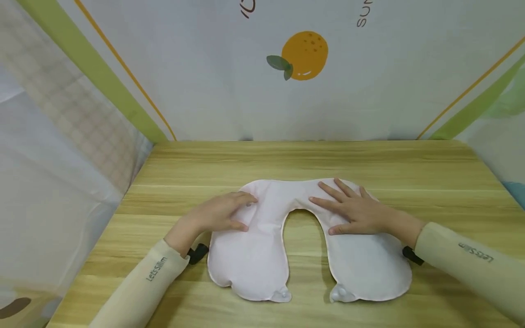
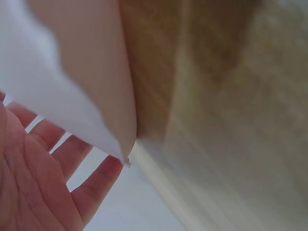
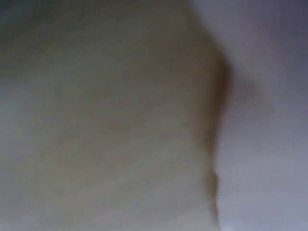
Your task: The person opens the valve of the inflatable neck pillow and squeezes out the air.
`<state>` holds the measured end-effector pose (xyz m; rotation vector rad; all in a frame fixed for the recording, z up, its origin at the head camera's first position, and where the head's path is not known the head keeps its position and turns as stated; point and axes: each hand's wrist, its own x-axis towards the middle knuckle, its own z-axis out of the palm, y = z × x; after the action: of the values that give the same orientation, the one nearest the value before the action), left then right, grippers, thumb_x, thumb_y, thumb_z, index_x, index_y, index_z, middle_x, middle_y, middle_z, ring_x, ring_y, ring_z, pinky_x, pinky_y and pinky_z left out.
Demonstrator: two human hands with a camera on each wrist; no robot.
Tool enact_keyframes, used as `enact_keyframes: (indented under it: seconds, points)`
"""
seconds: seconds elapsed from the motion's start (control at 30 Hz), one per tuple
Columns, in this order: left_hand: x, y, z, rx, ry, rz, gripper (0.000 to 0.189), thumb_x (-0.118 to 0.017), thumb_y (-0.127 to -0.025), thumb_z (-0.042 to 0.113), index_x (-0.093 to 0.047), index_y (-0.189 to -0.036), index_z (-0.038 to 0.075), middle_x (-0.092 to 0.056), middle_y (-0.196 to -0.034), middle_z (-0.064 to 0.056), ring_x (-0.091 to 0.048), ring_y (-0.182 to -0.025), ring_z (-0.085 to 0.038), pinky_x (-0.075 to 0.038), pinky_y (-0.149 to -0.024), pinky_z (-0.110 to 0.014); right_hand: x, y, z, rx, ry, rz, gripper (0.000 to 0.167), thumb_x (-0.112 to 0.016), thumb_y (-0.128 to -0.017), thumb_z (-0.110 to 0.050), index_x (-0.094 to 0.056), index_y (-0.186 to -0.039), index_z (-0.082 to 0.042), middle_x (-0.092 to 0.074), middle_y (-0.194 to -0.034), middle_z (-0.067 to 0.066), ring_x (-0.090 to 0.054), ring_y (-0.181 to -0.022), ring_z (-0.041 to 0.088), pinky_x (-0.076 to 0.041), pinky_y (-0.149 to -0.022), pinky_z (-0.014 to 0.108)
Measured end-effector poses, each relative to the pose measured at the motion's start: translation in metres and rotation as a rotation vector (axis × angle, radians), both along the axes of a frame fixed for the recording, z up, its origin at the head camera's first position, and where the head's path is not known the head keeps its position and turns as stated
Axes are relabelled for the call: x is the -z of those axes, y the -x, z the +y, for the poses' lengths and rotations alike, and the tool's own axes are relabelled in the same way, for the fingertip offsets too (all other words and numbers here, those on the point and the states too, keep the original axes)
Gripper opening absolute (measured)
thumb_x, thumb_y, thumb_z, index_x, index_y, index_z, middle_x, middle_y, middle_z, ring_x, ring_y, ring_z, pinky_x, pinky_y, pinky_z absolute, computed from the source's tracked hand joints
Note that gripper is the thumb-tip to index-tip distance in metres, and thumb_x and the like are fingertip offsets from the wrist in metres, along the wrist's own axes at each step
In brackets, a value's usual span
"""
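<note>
A pale pink U-shaped neck pillow [image 1: 258, 259] lies on the wooden table with its two ends towards me. A clear snap fastener tab sits at each end's inner corner. My left hand [image 1: 217, 212] rests at the pillow's upper left edge, fingers extended over the fabric and thumb apart. In the left wrist view those fingers [image 2: 98, 185] reach along the pillow's edge [image 2: 91, 108]. My right hand [image 1: 357, 212] lies spread on the upper right of the curve. The right wrist view is blurred and shows the pillow [image 3: 264, 159] beside the tabletop, with no hand visible.
The wood-grain table [image 1: 303, 157] runs back to a white curtain [image 1: 213, 91] printed with an orange fruit [image 1: 305, 55]. White and checked cloth [image 1: 69, 136] hangs along the left side. Dark wrist straps [image 1: 198, 253] show beneath both sleeves.
</note>
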<state>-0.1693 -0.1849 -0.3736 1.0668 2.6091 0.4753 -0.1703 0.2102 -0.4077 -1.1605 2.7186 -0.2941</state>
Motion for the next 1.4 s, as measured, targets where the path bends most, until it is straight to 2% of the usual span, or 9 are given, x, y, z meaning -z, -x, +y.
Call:
enact_keyframes:
  seconds: [0.3,0.67,0.93,1.17,1.3,1.4]
  points:
    - [-0.001,-0.001,-0.001,0.002,-0.02,-0.023,0.068,-0.077,-0.086,0.028,-0.049,-0.143,0.002,-0.05,-0.148,-0.015,-0.045,-0.14,-0.033,-0.035,-0.117,-0.048,0.003,-0.001,-0.001,0.017,-0.005,-0.061,0.077,-0.056,-0.091,-0.066,-0.02,-0.156,-0.047,-0.002,-0.17,0.003,0.002,-0.151,0.051,-0.009,-0.098,0.089]
    - [0.002,0.001,-0.001,-0.021,-0.005,-0.046,0.07,-0.077,-0.086,0.03,-0.048,-0.144,0.003,-0.048,-0.151,-0.013,-0.042,-0.143,-0.031,-0.033,-0.119,-0.048,0.002,0.001,-0.005,0.018,-0.042,-0.075,0.078,-0.054,-0.09,-0.068,-0.022,-0.157,-0.043,0.0,-0.17,0.003,0.003,-0.151,0.05,-0.008,-0.099,0.089]
    - [0.001,0.001,0.0,-0.033,0.033,-0.034,0.071,-0.077,-0.086,0.032,-0.048,-0.145,0.006,-0.046,-0.152,-0.012,-0.041,-0.143,-0.031,-0.034,-0.118,-0.048,0.006,0.004,-0.004,0.019,-0.065,-0.076,0.079,-0.052,-0.09,-0.07,-0.019,-0.157,-0.045,0.005,-0.17,0.001,0.007,-0.152,0.049,-0.006,-0.099,0.089]
    - [0.001,0.002,0.001,-0.02,0.048,-0.018,0.071,-0.077,-0.086,0.033,-0.048,-0.145,0.004,-0.047,-0.151,-0.013,-0.043,-0.142,-0.031,-0.035,-0.117,-0.047,0.006,0.005,-0.003,0.023,-0.079,-0.066,0.079,-0.05,-0.09,-0.072,-0.017,-0.157,-0.046,0.006,-0.17,-0.001,0.006,-0.152,0.048,-0.008,-0.099,0.089]
    - [-0.002,0.0,0.001,-0.026,0.064,0.007,0.067,-0.076,-0.087,0.029,-0.05,-0.143,0.003,-0.05,-0.149,-0.013,-0.045,-0.141,-0.031,-0.037,-0.116,-0.047,0.0,0.002,-0.001,0.03,-0.087,-0.056,0.075,-0.048,-0.091,-0.071,-0.018,-0.156,-0.047,0.0,-0.17,0.002,0.002,-0.152,0.048,-0.011,-0.1,0.088]
    - [-0.005,-0.003,-0.001,-0.028,0.063,0.042,0.06,-0.074,-0.09,0.026,-0.053,-0.14,0.003,-0.052,-0.147,-0.014,-0.046,-0.139,-0.031,-0.038,-0.116,-0.047,-0.013,-0.004,0.004,0.044,-0.077,-0.043,0.071,-0.049,-0.094,-0.067,-0.023,-0.156,-0.046,-0.006,-0.169,0.005,-0.002,-0.152,0.05,-0.014,-0.101,0.087]
